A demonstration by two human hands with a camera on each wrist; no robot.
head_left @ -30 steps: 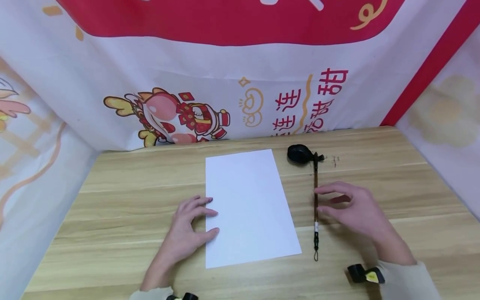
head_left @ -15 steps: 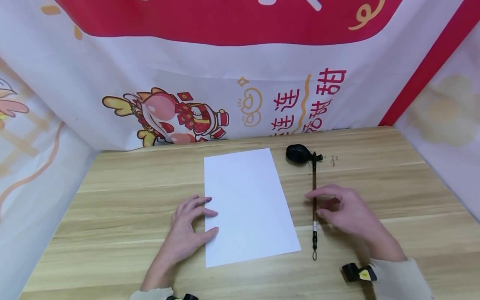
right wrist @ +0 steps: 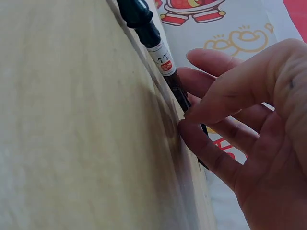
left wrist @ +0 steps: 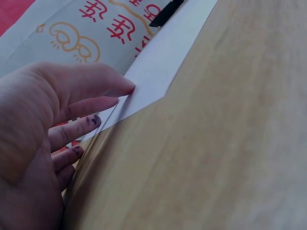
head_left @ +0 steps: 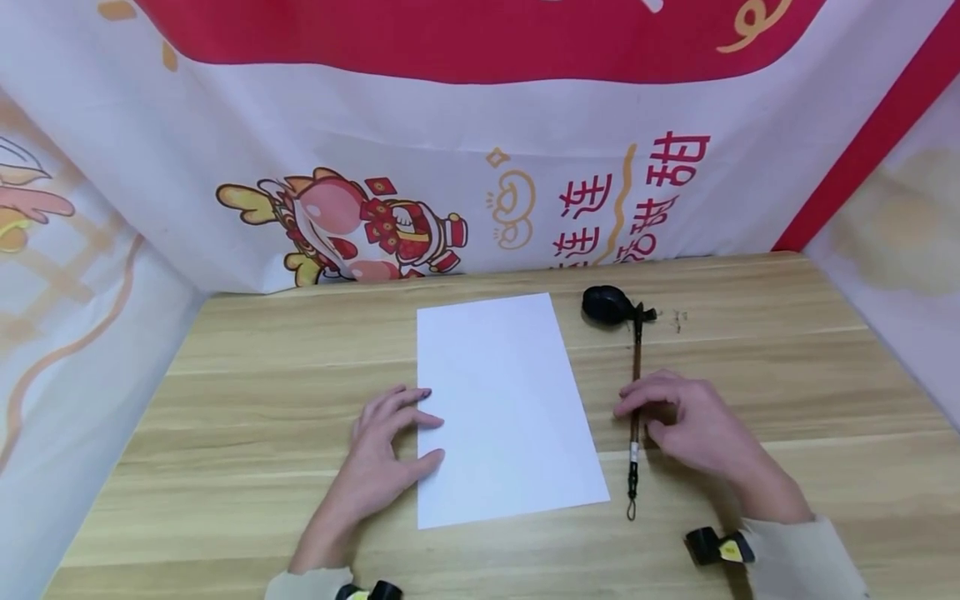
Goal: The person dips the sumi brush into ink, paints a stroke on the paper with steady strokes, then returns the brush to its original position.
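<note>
Left hand [head_left: 378, 450], grip apart, at left edge of paper [head_left: 510, 408] on counter [head_left: 247, 400], smudges [left wrist: 93, 120] plainer from left wrist than head; black pot [head_left: 606, 306], brush [head_left: 635, 429] tip at it, red seal [right wrist: 167, 65] seen only from right wrist; right hand [head_left: 693, 421] curled about brush, cannot tell if clamped.

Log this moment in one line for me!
left hand: at left edge of paper; right hand: over brush; paper: blank
</note>
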